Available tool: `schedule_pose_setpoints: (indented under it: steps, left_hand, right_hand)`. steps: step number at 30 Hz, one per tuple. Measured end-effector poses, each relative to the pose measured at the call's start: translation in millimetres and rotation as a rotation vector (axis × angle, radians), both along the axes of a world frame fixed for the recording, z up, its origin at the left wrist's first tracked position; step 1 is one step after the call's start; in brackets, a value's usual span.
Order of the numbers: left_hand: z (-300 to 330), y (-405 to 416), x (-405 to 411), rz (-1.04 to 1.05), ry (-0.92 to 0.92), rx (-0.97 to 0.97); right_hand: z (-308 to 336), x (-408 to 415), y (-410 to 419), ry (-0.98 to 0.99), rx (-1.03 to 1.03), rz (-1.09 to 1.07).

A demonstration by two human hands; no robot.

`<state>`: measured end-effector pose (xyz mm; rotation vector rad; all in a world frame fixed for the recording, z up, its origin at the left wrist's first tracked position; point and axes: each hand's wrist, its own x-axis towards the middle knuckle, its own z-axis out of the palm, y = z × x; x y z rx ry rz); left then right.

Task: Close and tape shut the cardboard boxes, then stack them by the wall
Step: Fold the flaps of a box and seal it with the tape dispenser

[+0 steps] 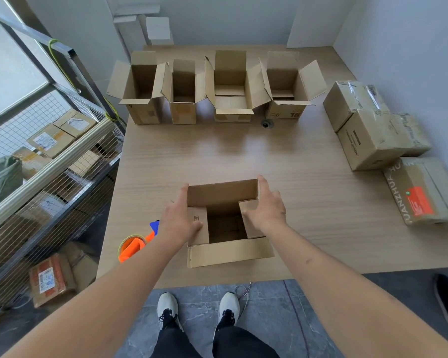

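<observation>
A: Status of the near box (225,223)?

B: It stands on the worktop (308,182) close to the near edge, directly ahead of the person. Top still open. The two side flaps are being folded inward; the near flap hangs outward toward the person; the far flap stands upright.

A: Hand positions?

B: Left hand (180,218) lies flat on the left side flap, fingers extended, pressing it down. Right hand (265,205) does the same on the right side flap, fingers extended, index reaching along the far flap's edge. Neither hand grips anything.

A: Governing relation for the next move?

B: The opening between the side flaps runs near to far; the remaining flaps hinge across it, one nearer than the hands, one beyond. Judgement: those two must fold in over the side flaps, meeting in a left-to-right seam. The tape gun (135,245) lies on the worktop just left of the box, nearest the left hand.

A: Farther out?

B: Four open boxes (217,91) in a row at the far side. Taped boxes (373,135) stacked along the right wall. Judgement: task is partly done.
</observation>
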<state>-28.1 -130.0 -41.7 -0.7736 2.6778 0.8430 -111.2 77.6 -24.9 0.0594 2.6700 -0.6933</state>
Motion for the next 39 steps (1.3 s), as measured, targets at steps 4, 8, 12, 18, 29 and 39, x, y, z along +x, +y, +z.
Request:
schedule_pose_setpoints:
  steps: [4, 8, 12, 18, 29, 39]
  left_hand:
    - [-1.1, -2.8, 1.9, -0.095, 0.102, -0.137]
    - [-11.4, -1.4, 7.6, -0.336, 0.179, -0.185]
    - [-15.1, 6.2, 15.4, -0.552, 0.178, -0.123]
    - [-3.3, 27.4, 32.4, -0.853, -0.209, -0.235]
    - [4.7, 21.7, 26.8, -0.812, -0.073, -0.017]
    - [-21.4, -5.6, 24.5, -0.841, -0.105, -0.24]
  right_hand:
    - [-3.8, 0.7, -1.6, -0.003, 0.068, 0.151]
    - [-12.6, 3.1, 1.6, 0.012, 0.076, 0.226]
    - [-14.3, 9.1, -0.8, 0.064, 0.185, 0.334]
    - [-8.4, 9.2, 0.9, -0.092, 0.222, 0.447]
    - [-14.0, -1.4, -2.3, -0.147, 0.059, 0.401]
    - [-17.0, 12.7, -7.3, -0.193, 0.297, 0.695]
